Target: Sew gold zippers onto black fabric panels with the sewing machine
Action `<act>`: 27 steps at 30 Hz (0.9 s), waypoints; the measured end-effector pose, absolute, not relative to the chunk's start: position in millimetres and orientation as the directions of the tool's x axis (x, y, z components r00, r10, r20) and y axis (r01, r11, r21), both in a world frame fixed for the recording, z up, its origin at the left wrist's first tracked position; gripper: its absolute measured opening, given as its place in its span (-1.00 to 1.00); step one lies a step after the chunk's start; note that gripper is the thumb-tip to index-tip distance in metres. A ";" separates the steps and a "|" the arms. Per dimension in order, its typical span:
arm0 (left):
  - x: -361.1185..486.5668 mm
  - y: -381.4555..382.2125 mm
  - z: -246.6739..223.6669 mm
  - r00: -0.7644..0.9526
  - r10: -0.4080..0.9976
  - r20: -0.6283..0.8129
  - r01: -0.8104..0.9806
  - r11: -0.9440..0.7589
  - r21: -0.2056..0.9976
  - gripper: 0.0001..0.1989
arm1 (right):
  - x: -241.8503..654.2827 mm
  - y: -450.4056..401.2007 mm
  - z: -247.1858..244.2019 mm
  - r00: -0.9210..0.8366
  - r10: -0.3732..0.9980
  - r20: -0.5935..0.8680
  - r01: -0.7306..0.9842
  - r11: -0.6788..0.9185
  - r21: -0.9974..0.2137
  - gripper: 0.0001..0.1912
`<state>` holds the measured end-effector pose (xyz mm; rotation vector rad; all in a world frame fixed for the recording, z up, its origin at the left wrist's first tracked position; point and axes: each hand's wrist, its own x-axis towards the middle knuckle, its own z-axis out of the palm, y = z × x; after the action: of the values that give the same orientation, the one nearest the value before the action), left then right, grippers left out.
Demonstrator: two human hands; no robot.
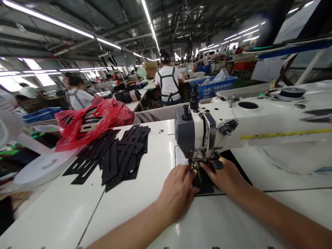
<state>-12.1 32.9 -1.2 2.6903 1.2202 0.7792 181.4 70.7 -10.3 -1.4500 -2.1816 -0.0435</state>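
Both hands sit low in the middle of the frame, pressed flat on one black piece (204, 185) that lies on the white tabletop (145, 193) under the head of the sewing machine (204, 133); the left hand (177, 192) rests on the piece's left edge with its fingers bent toward the needle, the right hand (225, 178) covers its right side with fingertips close beside the presser foot; neither hand is closed around anything, both simply bear down on the piece; how much of the piece lies beneath the hands I cannot tell.

To the left of centre a loose pile of black strips (116, 155) is spread across the tabletop, too many and too overlapped to count; just behind it, in the left of the frame, one red plastic bag (88, 121) holds more dark pieces; one white fan (10, 124) stands at the far left edge.

On top of the machine arm at the right lies one dark spool (293, 92); behind it one blue basket (215, 88) sits in the upper middle.

Two other people show in the upper half: one in a white top with green straps (168, 84), back turned, at upper centre; one seated person (77, 95) at upper left.
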 end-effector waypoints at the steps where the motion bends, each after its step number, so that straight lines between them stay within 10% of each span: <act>1: -15.9 30.2 -2.8 0.557 0.710 0.431 0.657 -0.694 0.294 -0.65 | 186.5 61.9 -8.6 -0.370 0.810 0.455 0.833 0.506 -0.223 -0.73; 6: -27.0 25.4 -2.4 0.642 0.631 0.436 0.551 -0.774 0.311 -0.68 | 197.9 36.6 -1.2 -0.682 0.465 0.565 0.564 0.826 0.000 -0.71; 10: -19.0 40.7 4.5 0.548 0.740 0.390 0.658 -0.669 0.344 -0.59 | 189.5 54.5 16.4 -0.564 0.698 0.440 0.692 0.691 -0.208 -0.73; 15: -5.0 52.7 0.9 0.484 0.762 0.430 0.760 -0.610 0.224 -0.92 | 186.5 60.5 24.7 -0.520 0.767 0.376 0.739 0.625 -0.252 -0.71; 27: -0.7 37.7 -3.9 0.641 0.581 0.502 0.668 -0.744 0.006 -0.76 | 187.9 31.7 -16.8 -0.638 0.467 0.612 0.637 0.767 0.079 -0.66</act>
<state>-0.7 37.7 -3.9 3.0066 1.1553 0.8127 187.9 31.7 -16.8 -0.8233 -2.3804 -0.3879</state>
